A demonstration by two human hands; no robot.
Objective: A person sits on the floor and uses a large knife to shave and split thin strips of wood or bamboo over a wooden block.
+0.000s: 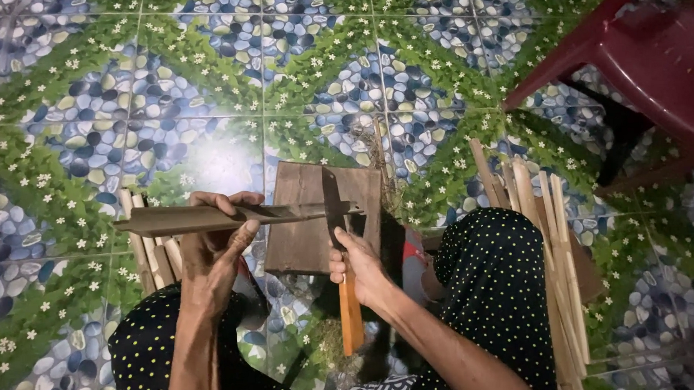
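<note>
My left hand grips a long flat bamboo strip, held level and pointing right. The knife in my right hand has an orange wooden handle, and its dark blade stands upright with the edge against the strip's right end. Under both lies a brown wooden board flat on the floor. My knees in black dotted cloth frame the work.
A bundle of pale bamboo sticks leans over my right knee. More cut strips lie by my left knee. A dark red plastic chair stands at the top right. The floor is tiled with a pebble and flower pattern.
</note>
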